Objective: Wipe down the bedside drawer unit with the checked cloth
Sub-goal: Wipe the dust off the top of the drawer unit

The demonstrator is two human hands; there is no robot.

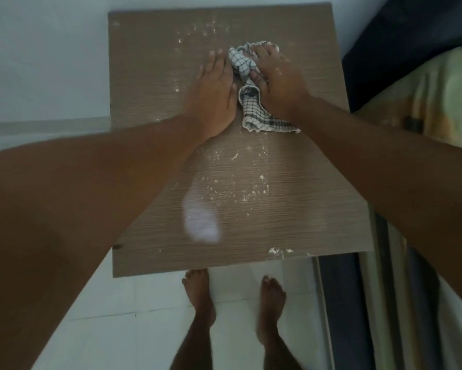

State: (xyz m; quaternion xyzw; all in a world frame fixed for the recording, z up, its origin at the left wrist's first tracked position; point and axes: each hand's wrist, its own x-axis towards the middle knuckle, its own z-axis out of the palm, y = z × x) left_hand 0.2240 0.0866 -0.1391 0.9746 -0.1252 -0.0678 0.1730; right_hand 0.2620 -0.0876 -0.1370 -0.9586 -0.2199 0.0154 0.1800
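Cloth: the checked cloth (242, 64) sits bunched on the far half of the drawer unit (149, 76), toward its right side. One loose end trails back toward us and lies flat on the wood.
Right hand (276, 76): we grip the bunched part from above, with our fingers curled over it and the thumb tucked against its near side. White dust clings to the back of the hand.
Left hand (215, 86): we lay it flat on the top, palm down, fingers straight and close together. It is just left of the cloth, and its thumb edge touches the fabric.
Hands: they lie side by side with only the cloth between them.
Drawer unit: we see only its brown, finely lined top from above; the drawer fronts are out of sight.
White specks (237, 188): they are scattered over the top, thickest in the middle nearer us. More lie beyond the hands, and a few clumps sit at the front edge.
Pale patch (201, 222): a blurred whitish mark lies on the near left part of the top. We cannot tell whether it is glare or smeared powder.
Feet: our bare feet (200, 295) stand on white floor tiles (133, 297), just in front of the unit's front edge.
Bed (424, 84): it stands just beside the unit on the right, with a pale patterned sheet and dark fabric (400, 36) beyond it.
Wall (42, 54): a plain pale surface runs behind the unit and to its left.
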